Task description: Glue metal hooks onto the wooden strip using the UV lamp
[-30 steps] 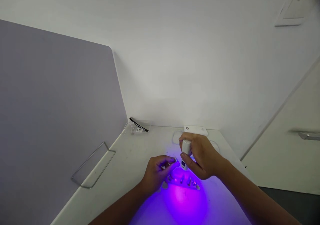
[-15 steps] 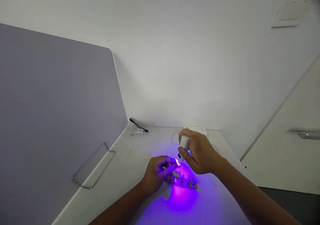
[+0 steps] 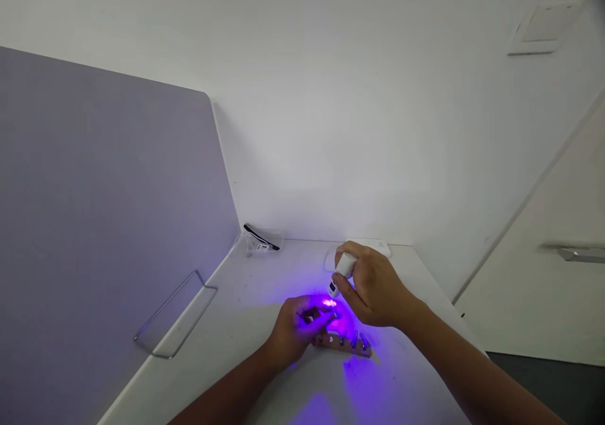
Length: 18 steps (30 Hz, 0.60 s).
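My right hand (image 3: 375, 289) grips a small white UV torch (image 3: 341, 271), tilted down and to the left, casting violet light. My left hand (image 3: 297, 327) is closed in a pinch on a tiny piece (image 3: 327, 305) that glows pink in the beam, just below the torch's tip. Under both hands, on the white table (image 3: 246, 324), lies a strip (image 3: 347, 343) carrying several small upright pieces, lit violet.
A grey partition panel (image 3: 104, 223) with a wire foot (image 3: 177, 314) stands at the left. A black-and-clear packet (image 3: 259, 239) lies in the back corner. A white flat device (image 3: 382, 247) sits behind my right hand. A door with a handle (image 3: 574, 255) is at the right.
My right hand has tilted the torch further to the left, so the beam moved from the table and strip onto the piece pinched in my left hand.
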### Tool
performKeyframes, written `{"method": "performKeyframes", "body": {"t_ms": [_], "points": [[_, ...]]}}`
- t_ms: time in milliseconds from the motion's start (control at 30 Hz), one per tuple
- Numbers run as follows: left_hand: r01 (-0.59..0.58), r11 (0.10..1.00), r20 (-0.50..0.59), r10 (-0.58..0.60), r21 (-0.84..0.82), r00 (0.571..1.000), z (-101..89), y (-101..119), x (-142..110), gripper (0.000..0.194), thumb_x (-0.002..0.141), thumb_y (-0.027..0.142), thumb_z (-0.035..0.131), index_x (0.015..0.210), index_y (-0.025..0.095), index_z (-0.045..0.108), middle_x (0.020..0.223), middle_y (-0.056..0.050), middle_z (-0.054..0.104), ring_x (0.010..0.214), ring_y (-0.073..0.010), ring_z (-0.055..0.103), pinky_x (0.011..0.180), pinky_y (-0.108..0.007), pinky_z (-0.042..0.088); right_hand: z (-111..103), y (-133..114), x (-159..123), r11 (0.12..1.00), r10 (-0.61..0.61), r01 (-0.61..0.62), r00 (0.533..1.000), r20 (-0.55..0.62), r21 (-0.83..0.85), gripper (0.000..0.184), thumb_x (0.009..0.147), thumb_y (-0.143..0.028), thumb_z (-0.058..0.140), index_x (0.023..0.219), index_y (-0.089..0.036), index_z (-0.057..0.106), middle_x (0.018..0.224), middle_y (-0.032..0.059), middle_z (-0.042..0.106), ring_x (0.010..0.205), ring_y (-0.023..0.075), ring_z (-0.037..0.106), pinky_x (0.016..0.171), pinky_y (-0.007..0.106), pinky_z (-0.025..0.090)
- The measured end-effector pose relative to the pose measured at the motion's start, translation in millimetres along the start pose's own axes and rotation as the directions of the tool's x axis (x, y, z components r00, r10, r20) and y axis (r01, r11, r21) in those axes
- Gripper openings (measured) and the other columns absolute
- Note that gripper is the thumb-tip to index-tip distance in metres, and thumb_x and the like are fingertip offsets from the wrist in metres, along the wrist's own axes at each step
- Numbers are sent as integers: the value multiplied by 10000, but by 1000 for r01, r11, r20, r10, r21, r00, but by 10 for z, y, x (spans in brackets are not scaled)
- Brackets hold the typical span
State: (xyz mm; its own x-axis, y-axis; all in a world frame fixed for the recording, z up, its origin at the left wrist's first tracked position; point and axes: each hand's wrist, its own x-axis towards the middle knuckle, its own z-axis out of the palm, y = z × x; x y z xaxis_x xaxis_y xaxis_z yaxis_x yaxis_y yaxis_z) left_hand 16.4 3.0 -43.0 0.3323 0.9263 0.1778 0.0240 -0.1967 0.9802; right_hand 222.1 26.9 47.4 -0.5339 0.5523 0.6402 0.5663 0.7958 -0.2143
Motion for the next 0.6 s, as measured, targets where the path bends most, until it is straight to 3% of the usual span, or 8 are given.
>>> {"method": "performKeyframes", "body": {"t_ms": [167,367,500,600], "points": [[-36,999,-6,36,18,999,-6,-20,8,239,877,351,787,855,114,770,700,-31,710,495,-106,655,451,-173,521,-140,-11,-31,998,-40,37,996,85,42,298,1000,-274,452,1270,-158,400,655,-21,605,603,215,567,658,368,414],[-29,998,-18,30,47,999,-9,5,4,234,870,342,774,852,108,764,617,-11,671,462,-112,637,446,-185,510,-161,-174,-2,996,-80,75,987,139,45,208,983,-272,427,1171,-184,414,698,3,622,603,213,561,610,340,385],[8,1000,-12,-8,22,1000,-19,-13,-7,219,884,328,758,853,111,757,590,-2,661,474,-121,643,444,-186,507,-100,-149,-5,998,-61,59,996,64,37,163,996,-274,446,1135,-189,434,830,47,678,626,204,591,652,371,433],[10,1000,-3,-10,-2,1000,-20,-39,-7,224,891,340,758,901,117,769,735,-40,736,533,-134,689,443,-181,509,-88,-105,10,997,-39,40,999,-17,64,186,991,-252,463,1164,-188,438,778,22,659,649,214,622,659,373,455]]}}
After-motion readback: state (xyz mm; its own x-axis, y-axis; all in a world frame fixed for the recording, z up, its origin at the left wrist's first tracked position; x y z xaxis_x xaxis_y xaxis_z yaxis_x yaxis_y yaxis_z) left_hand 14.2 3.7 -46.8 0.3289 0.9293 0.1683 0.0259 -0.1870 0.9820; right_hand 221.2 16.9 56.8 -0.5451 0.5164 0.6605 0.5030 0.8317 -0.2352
